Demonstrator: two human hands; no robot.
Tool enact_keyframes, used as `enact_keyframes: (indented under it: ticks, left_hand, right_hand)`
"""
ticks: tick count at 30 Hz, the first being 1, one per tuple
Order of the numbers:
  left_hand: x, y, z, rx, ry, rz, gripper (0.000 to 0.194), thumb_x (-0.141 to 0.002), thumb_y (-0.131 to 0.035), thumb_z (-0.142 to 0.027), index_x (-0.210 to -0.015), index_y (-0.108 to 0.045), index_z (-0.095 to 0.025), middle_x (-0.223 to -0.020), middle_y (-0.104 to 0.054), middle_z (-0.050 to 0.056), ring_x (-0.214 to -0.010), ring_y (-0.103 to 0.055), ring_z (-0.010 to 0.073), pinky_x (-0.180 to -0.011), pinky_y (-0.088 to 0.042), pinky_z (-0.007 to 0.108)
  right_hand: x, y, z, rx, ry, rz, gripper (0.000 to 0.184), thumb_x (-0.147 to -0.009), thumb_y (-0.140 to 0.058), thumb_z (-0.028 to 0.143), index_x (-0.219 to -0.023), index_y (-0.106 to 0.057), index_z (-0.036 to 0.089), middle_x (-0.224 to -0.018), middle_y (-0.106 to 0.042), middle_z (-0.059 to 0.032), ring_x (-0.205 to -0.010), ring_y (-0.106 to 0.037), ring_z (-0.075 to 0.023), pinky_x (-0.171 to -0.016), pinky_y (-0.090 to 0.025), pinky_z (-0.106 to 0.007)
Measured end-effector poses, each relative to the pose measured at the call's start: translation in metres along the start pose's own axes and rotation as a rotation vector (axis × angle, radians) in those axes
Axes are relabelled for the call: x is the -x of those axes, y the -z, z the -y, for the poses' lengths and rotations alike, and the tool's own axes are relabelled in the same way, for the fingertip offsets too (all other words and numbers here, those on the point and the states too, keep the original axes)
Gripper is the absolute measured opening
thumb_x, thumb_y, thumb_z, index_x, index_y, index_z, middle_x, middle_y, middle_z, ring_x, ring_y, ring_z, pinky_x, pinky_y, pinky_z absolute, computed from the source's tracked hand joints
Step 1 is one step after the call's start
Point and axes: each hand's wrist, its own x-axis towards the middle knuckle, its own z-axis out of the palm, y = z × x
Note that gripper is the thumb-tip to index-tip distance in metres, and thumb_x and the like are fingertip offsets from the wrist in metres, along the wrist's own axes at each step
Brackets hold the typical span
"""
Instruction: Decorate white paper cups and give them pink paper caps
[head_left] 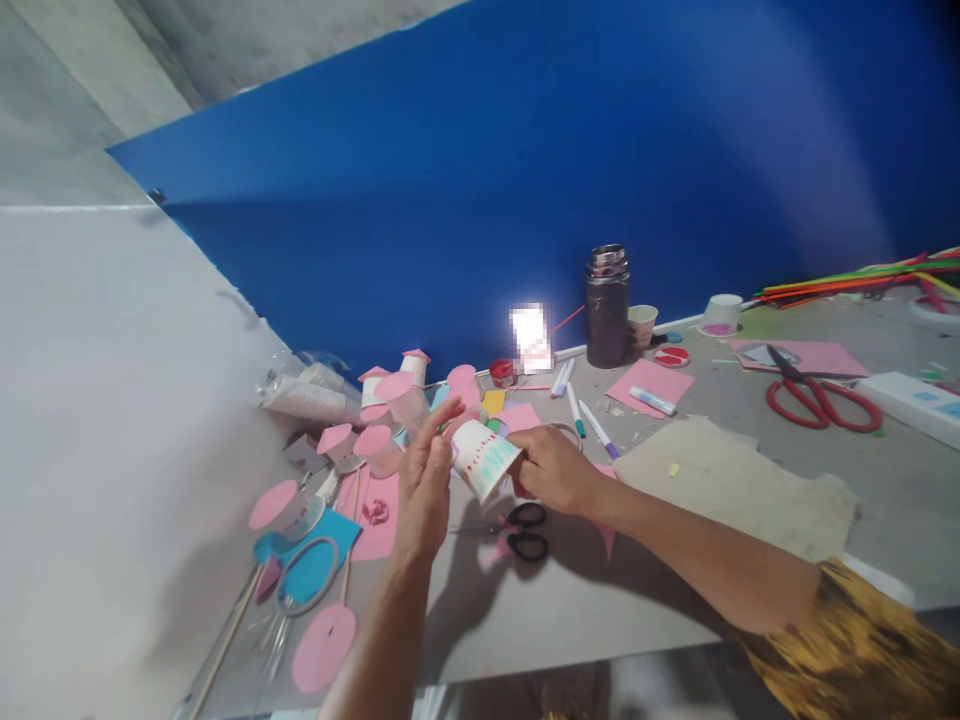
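A white paper cup (484, 460) with green and red drawing on its side is tilted in front of me, above the table. My right hand (555, 470) grips its right edge between curled fingers and thumb. My left hand (427, 480) is upright at the cup's left, fingers stretched out; whether it touches the cup I cannot tell. Pink paper shows behind the cup's upper left end. Below the cup lie black-handled scissors (529, 532) on the table, with pink scraps beside the blades.
Several pink-topped paper cups (405, 400) and a cup stack (307, 400) crowd the left. Markers (596, 430), a dark flask (607, 310), a glue stick (652, 401) and red-handled scissors (825, 402) lie or stand farther back and right. A blue wall (487, 200) closes the back.
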Motion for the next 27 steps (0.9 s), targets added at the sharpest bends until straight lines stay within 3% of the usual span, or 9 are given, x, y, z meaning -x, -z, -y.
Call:
enact_keyframes:
  ticks: [4, 7, 11, 15, 21, 24, 27]
  left_hand:
    - [0.008, -0.007, 0.001, 0.132, 0.009, -0.015, 0.081, -0.079, -0.077, -0.057, -0.149, -0.049, -0.03, -0.154, -0.052, 0.012, -0.139, -0.052, 0.0344, -0.108, -0.047, 0.043]
    - [0.021, -0.018, 0.007, 0.202, 0.088, 0.033, 0.086, -0.073, -0.083, -0.055, -0.147, -0.051, -0.024, -0.147, -0.058, 0.015, -0.134, -0.055, 0.0372, -0.106, -0.048, 0.046]
    - [0.037, -0.03, 0.011, 0.173, 0.125, 0.027, 0.085, -0.071, -0.087, -0.046, -0.145, -0.052, -0.022, -0.139, -0.063, 0.015, -0.131, -0.056, 0.0363, -0.105, -0.047, 0.045]
    - [0.048, -0.03, 0.003, 0.242, 0.192, 0.02, 0.078, -0.073, -0.087, -0.04, -0.142, -0.055, -0.024, -0.139, -0.063, 0.013, -0.128, -0.057, 0.0327, -0.099, -0.05, 0.039]
    - [0.053, -0.029, -0.006, 0.781, 0.572, -0.051, 0.05, -0.07, -0.088, -0.023, -0.116, -0.069, -0.022, -0.106, -0.072, 0.004, -0.095, -0.067, 0.0175, -0.085, -0.054, 0.031]
    - [0.047, -0.029, -0.005, 0.885, 0.595, -0.081, 0.055, -0.066, -0.091, -0.018, -0.116, -0.069, -0.023, -0.104, -0.073, 0.003, -0.09, -0.067, 0.0149, -0.081, -0.054, 0.027]
    - [0.04, -0.022, -0.005, 0.812, 0.511, -0.081, 0.064, -0.067, -0.091, -0.021, -0.125, -0.066, -0.024, -0.109, -0.074, 0.004, -0.091, -0.068, 0.0161, -0.078, -0.054, 0.026]
  right_hand:
    - [0.001, -0.009, -0.012, 0.122, 0.203, -0.221, 0.014, -0.085, -0.054, 0.013, -0.08, -0.066, 0.017, -0.07, -0.072, -0.004, -0.061, -0.059, -0.0157, -0.058, -0.032, -0.026]
    - [-0.001, -0.017, -0.021, 0.147, 0.4, -0.326, 0.015, -0.093, -0.051, 0.02, -0.087, -0.065, 0.017, -0.076, -0.072, -0.0055, -0.065, -0.061, -0.0168, -0.061, -0.035, -0.026]
    - [-0.004, -0.02, -0.027, 0.201, 0.509, -0.435, 0.018, -0.097, -0.048, 0.02, -0.086, -0.062, 0.019, -0.072, -0.069, -0.0044, -0.063, -0.06, -0.0172, -0.06, -0.037, -0.026]
    - [-0.003, -0.021, -0.031, 0.32, 0.554, -0.484, 0.018, -0.101, -0.048, 0.025, -0.096, -0.064, 0.018, -0.07, -0.068, -0.0044, -0.063, -0.061, -0.019, -0.06, -0.039, -0.027]
    - [-0.002, -0.026, -0.043, 0.355, 0.564, -0.503, 0.026, -0.105, -0.044, 0.033, -0.103, -0.064, 0.016, -0.074, -0.069, -0.0071, -0.068, -0.063, -0.0215, -0.064, -0.044, -0.029]
    - [-0.004, -0.027, -0.047, 0.315, 0.508, -0.434, 0.029, -0.103, -0.044, 0.037, -0.092, -0.063, 0.018, -0.073, -0.068, -0.0072, -0.067, -0.063, -0.0215, -0.061, -0.045, -0.029]
    - [-0.008, -0.025, -0.048, 0.237, 0.385, -0.333, 0.023, -0.098, -0.047, 0.03, -0.102, -0.066, 0.017, -0.086, -0.074, -0.0098, -0.075, -0.068, -0.0213, -0.068, -0.051, -0.03]
